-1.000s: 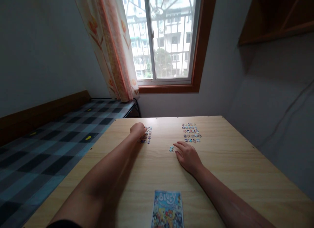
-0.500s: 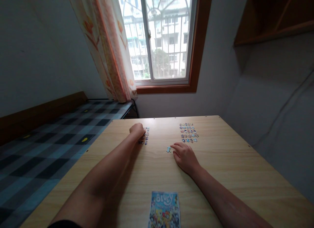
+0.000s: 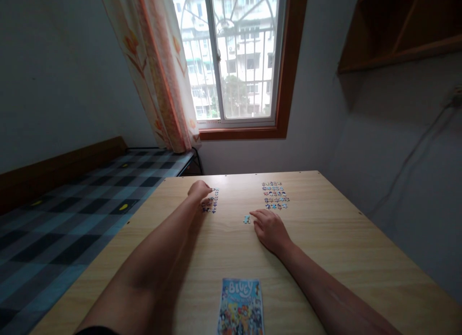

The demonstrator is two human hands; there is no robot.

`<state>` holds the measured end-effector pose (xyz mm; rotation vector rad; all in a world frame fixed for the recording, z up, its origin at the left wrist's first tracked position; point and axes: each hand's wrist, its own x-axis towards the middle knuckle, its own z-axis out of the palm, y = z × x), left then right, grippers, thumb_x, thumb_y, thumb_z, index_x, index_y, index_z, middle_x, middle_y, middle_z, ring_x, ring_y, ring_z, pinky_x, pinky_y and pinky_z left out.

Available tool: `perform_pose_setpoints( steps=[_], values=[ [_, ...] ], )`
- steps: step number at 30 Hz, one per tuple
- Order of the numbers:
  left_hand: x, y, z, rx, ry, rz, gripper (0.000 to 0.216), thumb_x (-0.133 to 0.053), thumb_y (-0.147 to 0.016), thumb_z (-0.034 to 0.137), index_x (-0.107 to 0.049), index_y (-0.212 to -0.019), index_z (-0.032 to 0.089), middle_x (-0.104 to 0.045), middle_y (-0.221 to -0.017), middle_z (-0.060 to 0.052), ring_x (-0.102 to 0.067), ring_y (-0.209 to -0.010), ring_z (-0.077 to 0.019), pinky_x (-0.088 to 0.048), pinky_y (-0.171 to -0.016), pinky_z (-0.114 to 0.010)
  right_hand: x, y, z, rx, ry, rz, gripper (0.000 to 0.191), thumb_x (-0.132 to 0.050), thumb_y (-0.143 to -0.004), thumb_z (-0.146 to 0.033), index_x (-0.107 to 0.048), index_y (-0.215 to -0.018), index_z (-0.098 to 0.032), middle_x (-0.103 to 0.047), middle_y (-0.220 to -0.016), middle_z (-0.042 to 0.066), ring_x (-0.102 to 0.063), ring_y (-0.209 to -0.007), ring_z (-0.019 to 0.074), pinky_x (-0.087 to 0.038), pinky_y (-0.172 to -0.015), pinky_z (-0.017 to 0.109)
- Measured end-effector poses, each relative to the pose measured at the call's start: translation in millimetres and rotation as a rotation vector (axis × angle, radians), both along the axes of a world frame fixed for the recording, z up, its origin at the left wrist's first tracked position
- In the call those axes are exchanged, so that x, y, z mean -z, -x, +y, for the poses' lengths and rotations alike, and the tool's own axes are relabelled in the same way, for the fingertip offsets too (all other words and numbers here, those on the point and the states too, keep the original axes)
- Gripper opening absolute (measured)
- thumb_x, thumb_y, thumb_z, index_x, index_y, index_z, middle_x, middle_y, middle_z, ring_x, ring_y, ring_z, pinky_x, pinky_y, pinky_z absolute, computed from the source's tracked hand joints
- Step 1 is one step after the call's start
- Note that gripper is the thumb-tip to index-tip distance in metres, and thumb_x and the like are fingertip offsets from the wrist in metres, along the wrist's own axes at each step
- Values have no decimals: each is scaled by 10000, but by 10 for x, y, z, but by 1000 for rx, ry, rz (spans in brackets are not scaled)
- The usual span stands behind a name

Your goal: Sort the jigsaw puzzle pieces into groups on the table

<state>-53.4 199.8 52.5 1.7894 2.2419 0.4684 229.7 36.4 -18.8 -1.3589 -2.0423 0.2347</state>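
My left hand (image 3: 198, 189) reaches far across the wooden table (image 3: 339, 248), fingers pinched together at the left group of small puzzle pieces (image 3: 211, 203); what they hold is too small to name. My right hand (image 3: 270, 227) lies flat on the table with its fingers stretched out, the fingertips just right of a single loose puzzle piece (image 3: 247, 219). A second group of puzzle pieces (image 3: 275, 196) is laid out in rows beyond the right hand. A colourful picture card (image 3: 240, 307) lies near the front edge between my arms.
A bed with a checked blue and black cover (image 3: 72, 214) stands left of the table. A window (image 3: 238, 56) with a patterned curtain (image 3: 159, 70) is behind it. A wooden shelf (image 3: 397, 27) hangs on the right wall.
My left hand has lifted slightly and drawn back from the left group of pieces, now pinching at its top edge. The right hand has barely moved. The view has shifted a little.
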Motion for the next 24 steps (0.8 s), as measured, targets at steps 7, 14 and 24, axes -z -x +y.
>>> perform_pose_setpoints(
  steps=[7,14,24],
  values=[
    [-168,-82,-413,202,-115,-296,289,-717,-793,405,-770,-930,156,-755,-793,-46,-604,-617,-126,-443,-576,-225,10,6,28,22,-5,-21,326,-571,-888,-130,-713,-1164,-230,-720,-1166,73,-631,-1084,238,-449,-996,382],
    [304,-707,-1079,670,-13,-417,155,-670,-793,241,-797,-860,183,-792,-851,-40,-700,-784,-171,-504,-762,-264,17,-23,66,25,-20,-7,303,-560,-885,-103,-755,-1087,-217,-729,-1123,66,-632,-1064,232,-444,-996,371],
    [492,-953,-1267,711,-204,-150,202,-644,-860,244,-790,-998,262,-793,-933,-4,-707,-848,-187,-513,-818,-301,16,-38,66,26,-32,-36,284,-575,-895,-128,-776,-1056,-249,-723,-1135,58,-628,-1076,235,-441,-991,396]
  ],
)
